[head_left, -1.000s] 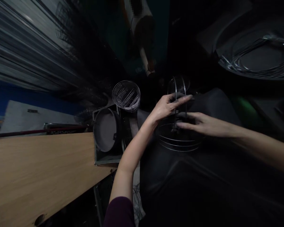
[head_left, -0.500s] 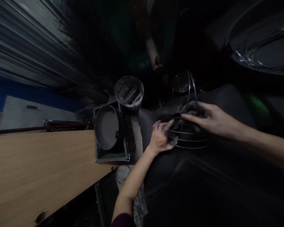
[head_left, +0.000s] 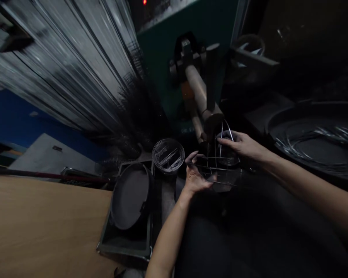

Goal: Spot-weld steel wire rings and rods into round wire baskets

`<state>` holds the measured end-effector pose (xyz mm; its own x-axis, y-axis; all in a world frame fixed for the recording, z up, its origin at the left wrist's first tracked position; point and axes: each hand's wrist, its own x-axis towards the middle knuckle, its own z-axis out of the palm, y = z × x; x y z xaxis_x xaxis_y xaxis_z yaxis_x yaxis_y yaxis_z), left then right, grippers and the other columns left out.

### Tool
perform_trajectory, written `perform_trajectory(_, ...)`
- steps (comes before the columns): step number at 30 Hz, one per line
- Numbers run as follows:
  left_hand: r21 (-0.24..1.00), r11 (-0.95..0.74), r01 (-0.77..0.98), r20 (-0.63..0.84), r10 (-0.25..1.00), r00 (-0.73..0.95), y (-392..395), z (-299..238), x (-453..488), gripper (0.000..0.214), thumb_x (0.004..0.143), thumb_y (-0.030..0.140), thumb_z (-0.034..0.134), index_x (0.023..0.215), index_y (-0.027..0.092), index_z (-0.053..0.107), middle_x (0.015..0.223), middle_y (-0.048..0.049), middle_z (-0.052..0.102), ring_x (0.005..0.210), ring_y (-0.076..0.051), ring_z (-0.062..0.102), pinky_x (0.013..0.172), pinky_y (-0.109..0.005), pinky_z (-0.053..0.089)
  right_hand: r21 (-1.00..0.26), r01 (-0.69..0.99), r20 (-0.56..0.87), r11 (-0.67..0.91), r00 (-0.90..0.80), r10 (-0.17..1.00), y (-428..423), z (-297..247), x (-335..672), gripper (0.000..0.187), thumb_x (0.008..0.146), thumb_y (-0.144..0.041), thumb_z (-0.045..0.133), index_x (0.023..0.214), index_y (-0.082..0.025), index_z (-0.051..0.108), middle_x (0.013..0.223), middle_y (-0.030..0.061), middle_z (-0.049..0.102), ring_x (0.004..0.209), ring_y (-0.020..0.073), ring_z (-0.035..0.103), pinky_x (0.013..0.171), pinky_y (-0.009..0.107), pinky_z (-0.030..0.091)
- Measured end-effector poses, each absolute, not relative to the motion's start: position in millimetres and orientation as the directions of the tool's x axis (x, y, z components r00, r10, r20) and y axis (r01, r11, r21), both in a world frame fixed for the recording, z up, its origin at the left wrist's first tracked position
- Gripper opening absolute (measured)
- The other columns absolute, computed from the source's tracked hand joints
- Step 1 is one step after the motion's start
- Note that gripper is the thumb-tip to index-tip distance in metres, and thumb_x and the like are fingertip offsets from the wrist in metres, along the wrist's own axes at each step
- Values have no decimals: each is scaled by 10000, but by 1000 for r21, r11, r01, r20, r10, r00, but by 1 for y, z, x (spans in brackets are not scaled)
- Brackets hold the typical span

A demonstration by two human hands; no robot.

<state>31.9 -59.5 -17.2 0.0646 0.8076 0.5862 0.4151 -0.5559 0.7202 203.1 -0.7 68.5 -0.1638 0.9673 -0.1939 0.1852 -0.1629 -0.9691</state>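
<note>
A wire frame (head_left: 224,169), with curved horizontal rings and tall bent wires, is between my hands. My left hand (head_left: 196,175) grips its lower left side, fingers wrapped about the rings. Higher up, my right hand (head_left: 237,144) pinches the upright wires, thumb towards the left. The top of the frame reaches close to the end of a thick metal machine arm (head_left: 197,87); I cannot tell whether they touch. Motion and dim light blur the frame's far side.
A round wire container (head_left: 168,154) with short wire pieces stands left of my hands. A grey round tub (head_left: 130,197) sits in a crate beside a wooden board (head_left: 46,220). The green machine body (head_left: 159,50) rises ahead. A large dark basin (head_left: 278,119) with coiled wire lies right.
My view has tilted up and shifted, bringing the machine into clearer sight. The wire frame has moved with both hands to just below the machine arm. Both hands keep their grip.
</note>
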Motion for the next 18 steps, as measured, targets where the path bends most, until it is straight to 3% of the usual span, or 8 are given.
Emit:
perform_trajectory(5,717,-551,428,567,817,104,-39,-9,27,781,613,273,754,1185,225,224,1107,-98,505,967,-214,594,893,-429,487,-976,105,-208,-192,-168,964,20,68,200,346,717,-462,713,894,-198,576,648,-7,568,506,116,512,447,226,413)
perform_trajectory(11,742,-533,405,553,829,78,-25,-9,21,835,608,230,746,1224,226,183,1033,-61,532,942,-209,596,898,-423,472,-975,67,-218,-210,-149,964,36,68,191,346,663,-423,749,820,-182,556,658,-6,573,523,104,506,450,204,402)
perform_trajectory(18,729,-558,397,574,814,91,-9,0,13,840,612,259,745,1261,207,214,1030,-56,537,970,-219,591,940,-430,452,-976,24,-218,-217,-88,972,49,79,180,247,643,-279,745,745,-160,555,548,-33,504,455,74,422,400,173,339)
